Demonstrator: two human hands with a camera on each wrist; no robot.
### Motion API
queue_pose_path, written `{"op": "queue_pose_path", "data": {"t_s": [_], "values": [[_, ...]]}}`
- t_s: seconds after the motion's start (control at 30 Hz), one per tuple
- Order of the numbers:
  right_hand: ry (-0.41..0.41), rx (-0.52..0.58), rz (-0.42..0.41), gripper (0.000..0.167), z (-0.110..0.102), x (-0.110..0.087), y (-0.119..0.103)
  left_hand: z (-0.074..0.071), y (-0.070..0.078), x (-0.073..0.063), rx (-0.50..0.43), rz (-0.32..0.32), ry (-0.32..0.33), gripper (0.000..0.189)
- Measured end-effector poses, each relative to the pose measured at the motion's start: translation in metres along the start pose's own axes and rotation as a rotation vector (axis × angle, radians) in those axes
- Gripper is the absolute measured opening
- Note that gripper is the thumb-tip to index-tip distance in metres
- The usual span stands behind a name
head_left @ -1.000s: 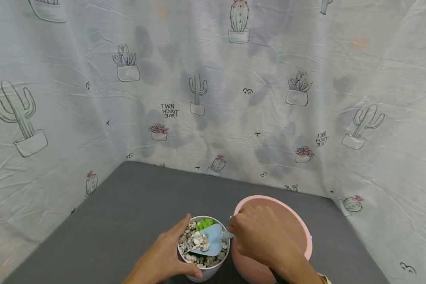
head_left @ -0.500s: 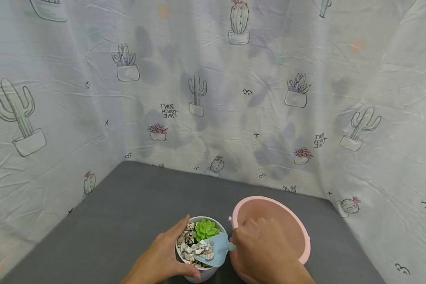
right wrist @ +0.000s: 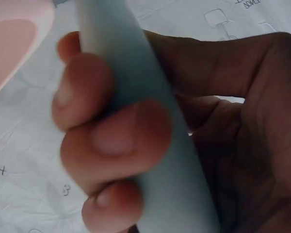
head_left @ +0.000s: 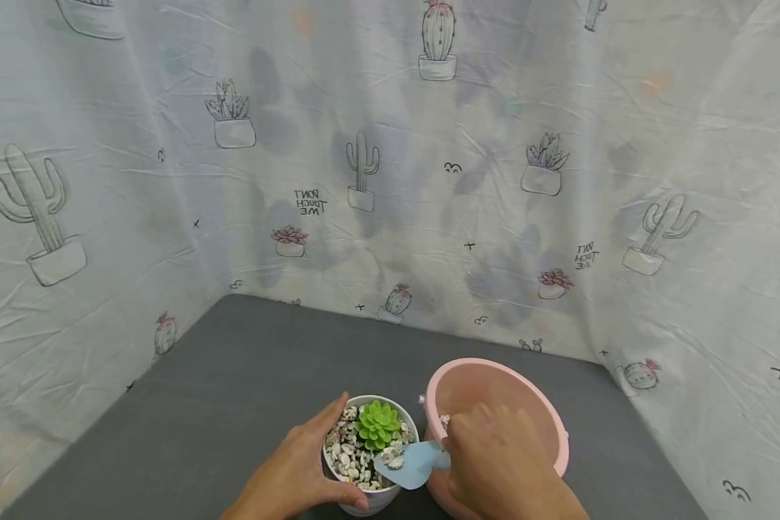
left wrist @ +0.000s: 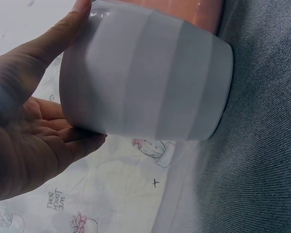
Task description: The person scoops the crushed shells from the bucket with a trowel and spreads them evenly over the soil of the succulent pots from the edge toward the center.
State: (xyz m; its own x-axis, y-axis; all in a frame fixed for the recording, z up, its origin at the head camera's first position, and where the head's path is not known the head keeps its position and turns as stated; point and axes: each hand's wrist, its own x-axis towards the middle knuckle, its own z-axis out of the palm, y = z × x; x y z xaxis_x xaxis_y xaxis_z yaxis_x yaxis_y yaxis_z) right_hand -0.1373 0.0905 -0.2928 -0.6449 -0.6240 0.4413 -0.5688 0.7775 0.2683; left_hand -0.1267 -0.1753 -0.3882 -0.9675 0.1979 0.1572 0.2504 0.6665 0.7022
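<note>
A white ridged flowerpot [left wrist: 145,73] stands on the grey cloth, filled with pale pebbles [head_left: 346,456] around a bright green succulent [head_left: 378,425]. My left hand [head_left: 302,462] grips the pot's side, thumb at the near edge and fingers round the far side. In my right hand [head_left: 494,455] is a light blue toy shovel [head_left: 413,465], its thick handle [right wrist: 136,97] wrapped by curled fingers in the right wrist view. The shovel's blade tilts over the pot's right rim with a few pebbles on its tip.
Just right of the flowerpot stands a pink bucket [head_left: 546,404], partly hidden behind my right hand. Some pebbles [head_left: 445,420] show near its left inner rim. A cactus-print curtain [head_left: 390,217] closes off the back and sides of the grey table [head_left: 234,375].
The shovel has moved right and toward me, tilting, and most of its pebbles have dropped into the flowerpot. The succulent, earlier partly covered, now shows whole. My left hand stays on the pot.
</note>
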Motion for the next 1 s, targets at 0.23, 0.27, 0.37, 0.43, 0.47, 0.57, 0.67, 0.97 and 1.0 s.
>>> {"op": "queue_pose_path", "data": {"t_s": [0.23, 0.27, 0.37, 0.43, 0.47, 0.57, 0.67, 0.97, 1.0], "values": [[-0.052, 0.001, 0.003, 0.038, -0.003, 0.004, -0.002, -0.003, -0.001, -0.001, 0.025, -0.009, -0.005, 0.134], [-0.057, 0.0, 0.003, 0.04, -0.004, 0.005, -0.003, -0.003, -0.002, -0.001, 0.03, -0.002, 0.002, 0.134], [-0.052, -0.006, -0.01, 0.045, -0.007, 0.008, -0.004, -0.002, -0.002, -0.002, 0.04, 0.012, 0.015, 0.134], [-0.054, -0.023, -0.012, 0.046, -0.007, 0.009, -0.004, -0.002, -0.002, -0.002, 0.045, 0.014, 0.022, 0.133], [-0.051, -0.028, -0.008, 0.047, -0.007, 0.009, -0.003, -0.002, -0.002, -0.002, 0.046, 0.014, 0.021, 0.133], [-0.02, -0.048, -0.026, 0.047, -0.008, 0.006, 0.0, -0.002, -0.002, -0.001, 0.031, -0.001, 0.005, 0.133], [-0.028, -0.03, -0.04, 0.046, -0.009, 0.005, 0.001, -0.003, -0.003, -0.001, 0.031, 0.002, 0.006, 0.133], [-0.038, 0.16, 0.01, 0.051, -0.018, -0.003, 0.02, -0.003, -0.005, -0.001, 0.005, -0.004, -0.02, 0.131], [-0.033, 0.185, 0.044, 0.052, -0.02, -0.005, 0.026, -0.003, -0.005, -0.001, -0.004, -0.003, -0.027, 0.13]]}}
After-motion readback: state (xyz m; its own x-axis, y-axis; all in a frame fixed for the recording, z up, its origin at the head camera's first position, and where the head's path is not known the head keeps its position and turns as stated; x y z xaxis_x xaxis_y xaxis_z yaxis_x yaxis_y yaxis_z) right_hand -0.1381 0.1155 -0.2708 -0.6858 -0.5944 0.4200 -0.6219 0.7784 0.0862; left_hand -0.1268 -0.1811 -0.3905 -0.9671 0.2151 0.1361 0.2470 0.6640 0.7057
